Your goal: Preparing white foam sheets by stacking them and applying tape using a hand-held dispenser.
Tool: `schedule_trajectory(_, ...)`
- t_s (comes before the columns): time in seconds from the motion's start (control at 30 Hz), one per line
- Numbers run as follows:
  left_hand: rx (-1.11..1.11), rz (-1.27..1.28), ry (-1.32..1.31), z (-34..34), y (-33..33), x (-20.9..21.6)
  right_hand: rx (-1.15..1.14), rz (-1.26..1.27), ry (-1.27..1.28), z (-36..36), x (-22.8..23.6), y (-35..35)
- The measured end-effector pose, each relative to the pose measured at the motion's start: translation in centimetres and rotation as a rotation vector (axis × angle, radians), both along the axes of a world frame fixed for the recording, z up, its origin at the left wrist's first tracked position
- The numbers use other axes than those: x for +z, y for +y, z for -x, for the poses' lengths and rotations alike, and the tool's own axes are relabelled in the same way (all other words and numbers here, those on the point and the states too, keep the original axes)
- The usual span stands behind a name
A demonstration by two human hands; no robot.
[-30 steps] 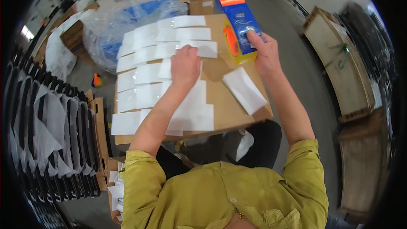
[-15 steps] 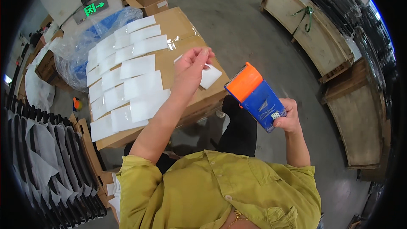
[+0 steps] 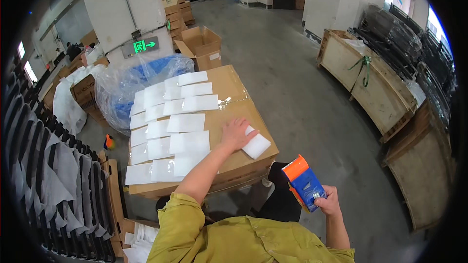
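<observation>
While dark panels wrapped in white sheeting (image 3: pixel 53 175) stand racked along the far left, a big sealed cardboard carton (image 3: pixel 234 87) serves as the worktop in front of the person, with a blue bundle under clear plastic film (image 3: pixel 122 85) just behind it and an open cardboard box (image 3: pixel 202 46) farther back. White foam pads (image 3: pixel 168 126) cover most of the carton's left and middle in rough rows, some overlapping their neighbours; by the look of it the laying-out is largely done, with only a bare strip of cardboard along the right edge and far corner left uncovered. Near that right edge the left hand (image 3: pixel 237 134) lies flat, fingers spread and palm down, gripping nothing; it touches the one loose foam pad (image 3: pixel 257 145), which sits askew at the carton's corner, apart from the tidy rows and seemingly not yet placed. Lower and to the right, off the carton and over the concrete floor (image 3: pixel 292 78), the right hand (image 3: pixel 329 200) is closed around the base of a blue box with an orange end (image 3: pixel 303 184), holding it tilted in the air with the orange end uppermost and well apart from the carton. Farthest right, wooden crates (image 3: pixel 365 83) rest on the floor, one crossed by a green strap.
</observation>
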State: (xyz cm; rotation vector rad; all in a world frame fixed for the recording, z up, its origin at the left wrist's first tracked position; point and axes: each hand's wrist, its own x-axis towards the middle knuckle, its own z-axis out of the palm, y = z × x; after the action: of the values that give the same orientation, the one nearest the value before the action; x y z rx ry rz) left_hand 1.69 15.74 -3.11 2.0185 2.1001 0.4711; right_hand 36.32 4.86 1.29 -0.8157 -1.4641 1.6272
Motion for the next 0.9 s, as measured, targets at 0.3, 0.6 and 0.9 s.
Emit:
schedule_trajectory(0.3,-0.135,0.096,-1.263,-3.5,-6.3,9.9,0.136,-0.187,-0.033,2.4,2.0,1.1)
schedule_trajectory(0.6,-0.244,0.674,-1.735,-4.8,-11.3,11.1,0.32,-0.462,-0.025,2.7,2.2,0.9)
schedule_trajectory(0.9,-0.265,0.681,-1.788,-5.1,-12.6,10.0,0.397,-0.495,0.042,2.7,2.5,1.4)
